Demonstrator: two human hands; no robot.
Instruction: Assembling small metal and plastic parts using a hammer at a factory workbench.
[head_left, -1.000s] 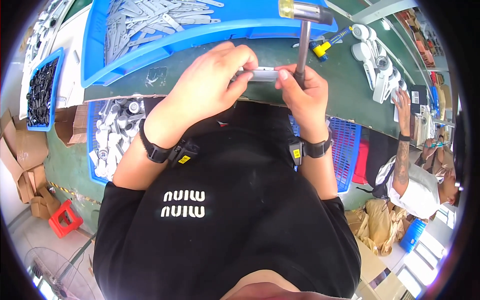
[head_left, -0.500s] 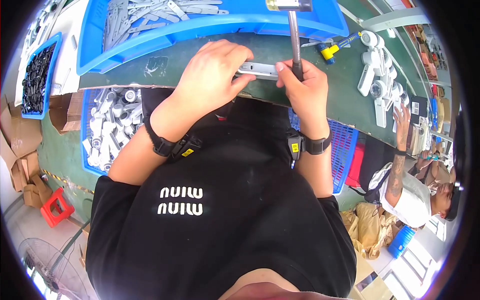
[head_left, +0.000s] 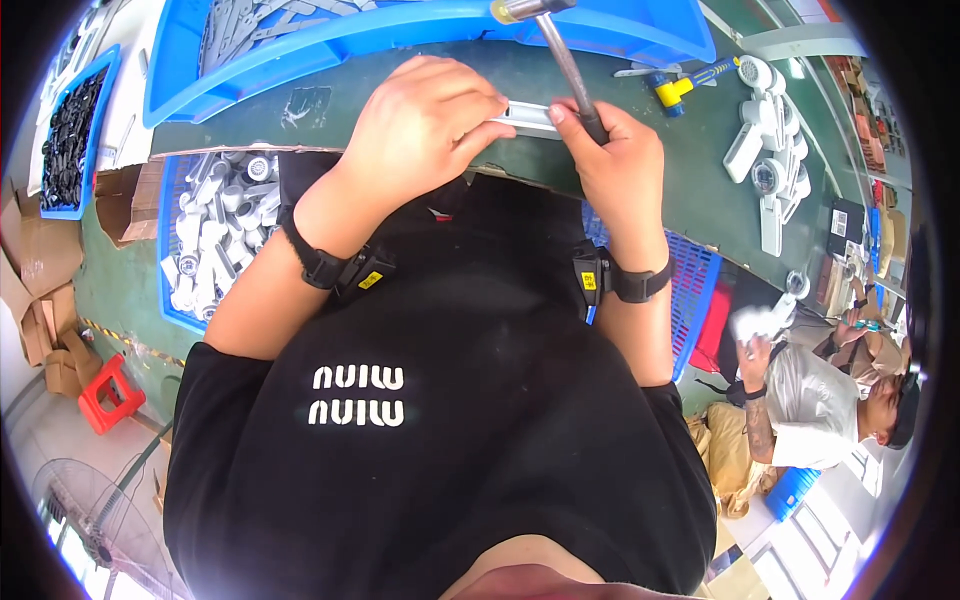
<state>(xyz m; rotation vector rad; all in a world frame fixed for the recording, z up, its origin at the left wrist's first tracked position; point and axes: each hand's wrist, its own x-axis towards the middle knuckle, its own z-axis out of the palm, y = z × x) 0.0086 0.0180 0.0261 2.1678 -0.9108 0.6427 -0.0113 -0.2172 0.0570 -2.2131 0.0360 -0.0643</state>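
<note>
My left hand [head_left: 425,120] pinches one end of a long, narrow light-grey plastic part [head_left: 530,116] between thumb and fingers. At the part's other end, my right hand [head_left: 622,158] grips it with the thumb on top. That same hand also holds a hammer [head_left: 566,65], its metal shaft slanting up and away to a head with a yellowish face. The part is held level above the near edge of the green bench [head_left: 400,90]. My fingers cover both of its ends.
Ahead is a blue bin [head_left: 340,45] of flat grey strips. A yellow-and-blue mallet [head_left: 672,92] and several white round-headed assemblies [head_left: 768,175] lie at the right. More white parts fill a crate [head_left: 165,250] at lower left. A co-worker [head_left: 800,400] holds a white piece at the right.
The hammer's head has swung left, so its shaft now tilts. My hands still hold the plastic part, which has turned slightly. The co-worker's hand has drawn back from the bench with a white piece.
</note>
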